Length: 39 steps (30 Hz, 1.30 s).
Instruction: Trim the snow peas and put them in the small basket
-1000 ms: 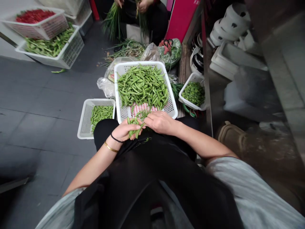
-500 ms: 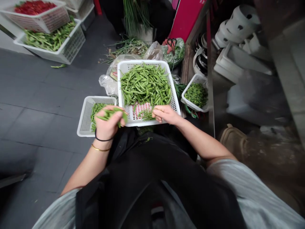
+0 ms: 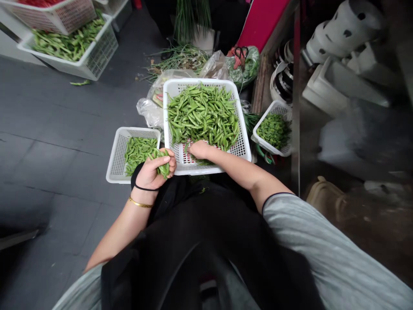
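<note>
- The right hand (image 3: 200, 150) is reaching low into the large white basket (image 3: 183, 159); its fingertips are hiding behind the knuckles, so I cannot tell whether the fingers are spreading or pinching a pod.
- The right forearm is partly covering some trimmings (image 3: 204, 162) on the basket's near floor.
- The left hand (image 3: 151, 170) is curling its fingers and thumb around a bunch of green pods (image 3: 163, 167), covering part of it, beside the small white basket (image 3: 111, 160).
- More pods (image 3: 206, 113) are lying heaped toward the large basket's far side, and others (image 3: 138, 150) are filling part of the small one.
- The top edge is cutting off the basket of red produce (image 3: 41, 2) and the co-worker's long green stalks (image 3: 192, 19).
- Compared with half a second ago, the right hand is sitting farther left in the basket.
- The left hand is now showing sharply instead of blurring, and more of the small basket's pods are showing.
</note>
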{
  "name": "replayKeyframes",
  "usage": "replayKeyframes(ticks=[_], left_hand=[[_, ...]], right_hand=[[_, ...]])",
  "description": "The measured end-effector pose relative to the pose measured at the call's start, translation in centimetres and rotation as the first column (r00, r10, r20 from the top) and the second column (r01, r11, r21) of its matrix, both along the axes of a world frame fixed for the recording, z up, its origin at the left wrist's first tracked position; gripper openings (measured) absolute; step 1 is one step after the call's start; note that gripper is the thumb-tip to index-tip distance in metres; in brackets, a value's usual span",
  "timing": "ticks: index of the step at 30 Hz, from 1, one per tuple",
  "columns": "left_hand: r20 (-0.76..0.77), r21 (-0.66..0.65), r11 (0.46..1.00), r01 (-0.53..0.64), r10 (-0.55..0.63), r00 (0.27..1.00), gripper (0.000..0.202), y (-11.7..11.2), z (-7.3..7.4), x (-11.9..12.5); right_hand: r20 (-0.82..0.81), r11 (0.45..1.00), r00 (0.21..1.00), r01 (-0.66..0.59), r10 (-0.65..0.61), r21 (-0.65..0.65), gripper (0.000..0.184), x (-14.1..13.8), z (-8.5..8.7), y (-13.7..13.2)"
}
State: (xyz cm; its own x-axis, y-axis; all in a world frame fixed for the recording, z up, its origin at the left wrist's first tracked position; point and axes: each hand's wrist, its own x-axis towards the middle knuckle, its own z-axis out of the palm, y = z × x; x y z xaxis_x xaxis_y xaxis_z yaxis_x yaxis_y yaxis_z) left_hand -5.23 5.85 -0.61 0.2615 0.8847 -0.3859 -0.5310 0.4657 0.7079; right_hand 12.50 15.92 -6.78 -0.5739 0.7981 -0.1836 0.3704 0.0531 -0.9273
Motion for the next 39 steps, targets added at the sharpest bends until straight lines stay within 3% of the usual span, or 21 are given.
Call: replayKeyframes(ticks=[4, 7, 9, 12, 15, 18, 20, 22, 24, 26, 28, 32, 36, 39], left_hand=[[-0.234, 0.041, 0.998, -0.055, 0.063, 0.97, 0.027, 0.1, -0.3, 1.1], [-0.339, 0.078, 0.995, -0.062, 0.085, 0.937, 0.033, 0.3, -0.6, 3.1], [-0.327, 0.082, 0.997, 0.014, 0.014, 0.945, 0.033, 0.3, -0.6, 4.4], [-0.293, 0.099, 0.985, 0.139, -0.105, 0.95, 0.032, 0.0, -0.2, 5.6], [-0.31, 0.086, 0.965, 0.248, -0.21, 0.927, 0.031, -0.5, 0.6, 5.8], [-0.311, 0.054, 0.914, 0.403, -0.368, 0.876, 0.032, -1.2, 1.2, 5.8], [-0.268, 0.046, 0.874, 0.484, -0.456, 0.849, 0.03, -1.6, 1.3, 5.9], [-0.201, 0.032, 0.883, 0.469, -0.454, 0.868, 0.029, -2.0, 1.2, 6.2], [-0.135, 0.0, 0.943, 0.333, -0.33, 0.934, 0.027, -2.2, 1.1, 6.5], [-0.113, -0.022, 0.985, 0.172, -0.174, 0.978, 0.028, -2.2, 1.1, 6.5], [-0.151, -0.006, 0.994, 0.107, -0.107, 0.983, 0.029, -2.2, 1.3, 6.3], [-0.248, 0.06, 0.973, 0.224, -0.203, 0.947, 0.033, -2.3, 2.0, 5.6], [-0.234, 0.094, 0.961, 0.259, -0.231, 0.944, 0.034, -2.6, 2.3, 5.7], [-0.18, 0.073, 0.964, 0.255, -0.239, 0.954, 0.034, -2.6, 2.0, 6.2]], right_hand=[[0.137, 1.0, 0.991, 0.003, -0.003, -0.001, 0.012, 3.0, 1.8, -0.4], [-0.004, 0.985, 0.999, -0.039, 0.039, -0.17, 0.012, 4.9, 3.7, -2.9], [-0.122, 0.98, 0.992, -0.056, 0.033, -0.19, 0.02, 5.5, 4.6, -4.9], [-0.083, 0.996, 0.996, -0.004, 0.012, 0.088, 0.023, 6.3, 5.8, -7.2], [0.106, 0.9, 0.992, -0.112, 0.073, 0.421, 0.022, 7.5, 7.6, -8.1], [0.263, 0.827, 0.936, -0.335, 0.236, 0.452, 0.027, 8.5, 9.5, -8.4], [0.337, 0.792, 0.899, -0.415, 0.281, 0.447, 0.03, 8.6, 10.2, -8.9], [0.409, 0.757, 0.898, -0.378, 0.161, 0.532, 0.031, 8.1, 10.3, -9.7], [0.43, 0.702, 0.902, -0.278, -0.044, 0.655, 0.03, 7.6, 10.0, -10.6], [0.393, 0.662, 0.903, -0.191, -0.17, 0.725, 0.029, 7.3, 9.6, -11.2], [0.301, 0.674, 0.932, -0.09, -0.202, 0.734, 0.03, 7.5, 9.4, -11.3], [0.039, 0.791, 0.992, 0.073, -0.121, 0.608, 0.019, 8.2, 9.7, -10.2], [0.005, 0.849, 1.0, 0.008, -0.013, 0.528, 0.014, 7.7, 10.2, -9.3], [0.063, 0.82, 0.998, -0.038, 0.002, 0.572, 0.015, 6.7, 10.1, -9.2]])
